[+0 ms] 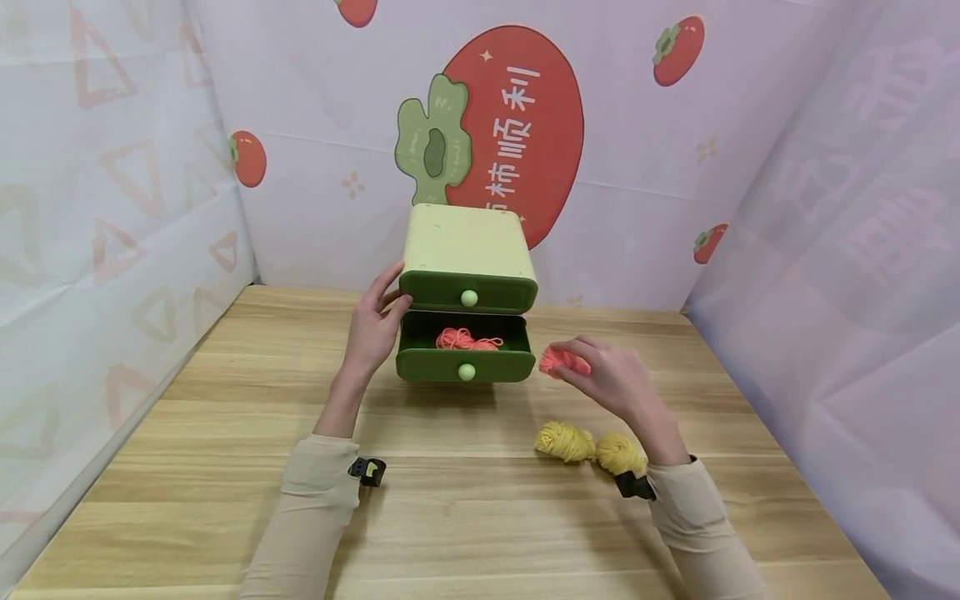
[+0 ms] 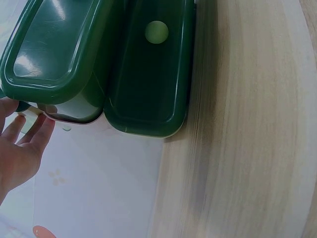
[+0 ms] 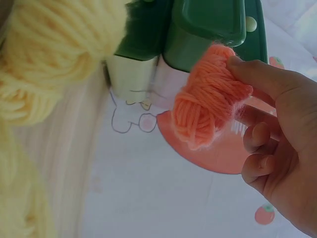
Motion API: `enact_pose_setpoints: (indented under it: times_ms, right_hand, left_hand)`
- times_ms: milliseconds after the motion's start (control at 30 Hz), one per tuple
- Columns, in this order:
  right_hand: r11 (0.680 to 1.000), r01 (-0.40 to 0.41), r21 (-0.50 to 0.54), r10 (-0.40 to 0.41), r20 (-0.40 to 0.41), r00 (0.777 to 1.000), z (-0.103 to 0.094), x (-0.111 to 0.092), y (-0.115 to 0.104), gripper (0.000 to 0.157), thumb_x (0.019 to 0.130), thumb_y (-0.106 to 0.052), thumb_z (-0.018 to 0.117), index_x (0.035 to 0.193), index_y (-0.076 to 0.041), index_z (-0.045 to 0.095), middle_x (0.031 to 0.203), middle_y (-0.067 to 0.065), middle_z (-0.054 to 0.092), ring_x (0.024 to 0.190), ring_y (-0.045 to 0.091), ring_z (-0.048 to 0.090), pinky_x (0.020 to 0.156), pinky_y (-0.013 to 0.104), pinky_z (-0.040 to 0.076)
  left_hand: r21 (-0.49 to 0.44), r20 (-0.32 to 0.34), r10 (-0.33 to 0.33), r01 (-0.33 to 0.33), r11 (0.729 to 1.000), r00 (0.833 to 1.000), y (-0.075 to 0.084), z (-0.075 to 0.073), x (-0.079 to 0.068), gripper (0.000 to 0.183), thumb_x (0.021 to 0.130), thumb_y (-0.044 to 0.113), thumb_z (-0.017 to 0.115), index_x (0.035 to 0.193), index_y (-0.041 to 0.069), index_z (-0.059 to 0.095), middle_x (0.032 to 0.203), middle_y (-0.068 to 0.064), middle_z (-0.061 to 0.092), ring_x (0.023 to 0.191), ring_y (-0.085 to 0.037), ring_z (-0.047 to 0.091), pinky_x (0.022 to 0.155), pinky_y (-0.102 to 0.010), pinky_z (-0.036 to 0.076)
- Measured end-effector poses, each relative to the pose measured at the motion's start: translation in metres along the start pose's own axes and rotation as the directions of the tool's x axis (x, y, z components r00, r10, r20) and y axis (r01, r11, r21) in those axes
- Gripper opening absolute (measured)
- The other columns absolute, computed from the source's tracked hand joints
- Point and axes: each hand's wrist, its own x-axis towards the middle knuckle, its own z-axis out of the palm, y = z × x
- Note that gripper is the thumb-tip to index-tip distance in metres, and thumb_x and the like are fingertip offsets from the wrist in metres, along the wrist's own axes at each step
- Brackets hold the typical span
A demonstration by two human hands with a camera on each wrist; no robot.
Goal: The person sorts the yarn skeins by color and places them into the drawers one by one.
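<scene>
A small drawer cabinet (image 1: 468,242) with a cream top and green fronts stands against the back wall. Its middle drawer (image 1: 426,365) is pulled out, with coral-pink yarn (image 1: 465,338) inside. My left hand (image 1: 377,325) rests against the cabinet's left side, fingers fairly straight, thumb near the front edge. In the left wrist view those fingers (image 2: 43,135) touch the side wall. Right of the drawer, my right hand (image 1: 611,375) pinches a coral-pink yarn skein (image 1: 564,362) between thumb and fingers. The right wrist view shows the skein (image 3: 208,101) held up, its remaining fingers loosely curled.
Two yellow yarn skeins (image 1: 564,442) lie on the wooden table (image 1: 450,525), below my right hand and partly behind the wrist strap. A closed lower drawer (image 2: 148,84) sits under the pulled-out one. Printed cloth (image 1: 322,100) hangs around the back and sides.
</scene>
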Motion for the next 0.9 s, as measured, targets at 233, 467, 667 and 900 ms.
enact_pose_setpoints:
  times_ms: [233, 467, 667, 900]
  right_hand:
    - [0.999, 0.038, -0.026, -0.039, -0.04, 0.998, -0.003, 0.012, -0.006, 0.03, 0.083, -0.03, 0.081, 0.111, -0.02, 0.076, 0.095, -0.002, 0.075, 0.053, 0.008, 0.051, 0.043, 0.022, 0.032]
    - [0.997, 0.064, -0.039, -0.068, -0.102, 0.992, -0.006, 0.022, -0.009, 0.03, 0.081, -0.03, 0.082, 0.109, -0.019, 0.076, 0.095, -0.002, 0.075, 0.053, 0.011, 0.055, 0.042, 0.024, 0.035]
    - [0.995, 0.073, -0.065, -0.079, -0.103, 0.992, -0.007, 0.03, -0.012, 0.032, 0.083, -0.032, 0.08, 0.112, -0.021, 0.076, 0.096, -0.002, 0.075, 0.051, 0.01, 0.051, 0.041, 0.024, 0.033]
    - [0.997, 0.071, -0.035, -0.075, -0.105, 0.992, -0.004, 0.04, -0.018, 0.032, 0.083, -0.033, 0.081, 0.112, -0.02, 0.076, 0.098, -0.001, 0.075, 0.058, 0.013, 0.061, 0.043, 0.027, 0.041]
  left_hand:
    - [-0.002, 0.004, 0.001, -0.001, 1.0, 1.0, 0.0, 0.001, 0.0, 0.053, 0.101, 0.004, 0.056, 0.151, 0.007, 0.042, 0.159, -0.012, 0.035, 0.132, -0.039, 0.051, 0.108, -0.052, 0.045]
    - [0.002, 0.003, -0.014, 0.014, 1.0, 1.0, -0.002, 0.0, 0.0, 0.053, 0.101, 0.005, 0.056, 0.151, 0.009, 0.042, 0.159, -0.011, 0.035, 0.133, -0.038, 0.051, 0.109, -0.052, 0.045]
    - [0.005, 0.0, -0.019, 0.019, 1.0, 1.0, -0.002, 0.0, 0.0, 0.053, 0.101, 0.006, 0.056, 0.152, 0.009, 0.042, 0.159, -0.012, 0.035, 0.133, -0.039, 0.051, 0.109, -0.052, 0.045]
    - [0.001, 0.002, -0.015, 0.015, 1.0, 1.0, 0.0, 0.0, 0.0, 0.053, 0.101, 0.008, 0.058, 0.151, 0.008, 0.042, 0.159, -0.012, 0.035, 0.133, -0.039, 0.051, 0.109, -0.052, 0.045]
